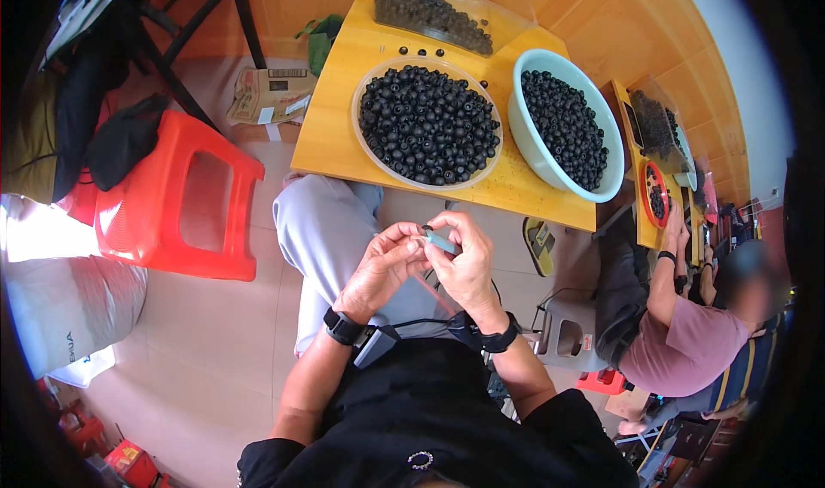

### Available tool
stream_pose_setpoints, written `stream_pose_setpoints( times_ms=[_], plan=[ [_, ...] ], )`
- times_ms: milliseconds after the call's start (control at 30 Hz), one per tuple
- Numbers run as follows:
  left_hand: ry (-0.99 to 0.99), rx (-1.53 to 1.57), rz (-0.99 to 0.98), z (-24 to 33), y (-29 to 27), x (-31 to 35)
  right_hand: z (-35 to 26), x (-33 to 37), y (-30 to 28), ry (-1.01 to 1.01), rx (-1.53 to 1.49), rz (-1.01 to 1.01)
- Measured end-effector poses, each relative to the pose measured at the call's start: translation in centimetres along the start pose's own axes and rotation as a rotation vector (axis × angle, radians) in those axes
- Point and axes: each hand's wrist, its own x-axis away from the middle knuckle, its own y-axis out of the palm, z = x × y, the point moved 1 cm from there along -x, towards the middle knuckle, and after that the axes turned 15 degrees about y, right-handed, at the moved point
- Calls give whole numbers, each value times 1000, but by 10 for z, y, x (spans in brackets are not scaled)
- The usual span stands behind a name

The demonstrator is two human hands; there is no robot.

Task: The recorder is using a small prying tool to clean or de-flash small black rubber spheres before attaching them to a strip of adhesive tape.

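My hands meet over my lap, just in front of the table's near edge. My left hand (384,269) is closed in a pinch, with a small black bead (427,228) at its fingertips, mostly hidden by the fingers. In my right hand (468,260) is a small light-blue handheld tool (442,243), gripped between thumb and fingers and touching the left fingertips; its working end is hidden. Beyond them, a clear round tub (360,155) heaped with black holed beads stands on the yellow table (331,136). To its right is a pale-blue basin (522,101) of similar beads.
A clear rectangular box (507,26) of black beads stands at the table's back, with a few loose beads (421,52) before it. A red plastic stool (185,200) is at left. At right, a co-worker (687,342) sits by another table with a red bowl (656,194).
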Motion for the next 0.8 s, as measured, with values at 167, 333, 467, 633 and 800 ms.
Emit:
stream_pose_setpoints(
  times_ms=[167,333,467,633,800],
  plan=[
    [69,-3,-37,-2,1,0,3,14,9,-98,44,109],
    [75,-36,-36,-1,7,4,10,21,10,-191,105,147],
    [55,-26,19,1,3,3,-4,26,-2,-136,36,58],
    [54,39,23,10,8,8,2,22,-23,-37,-49,-37],
    [81,44,0,12,11,10,-3,23,-30,83,-22,-107]
  ],
)
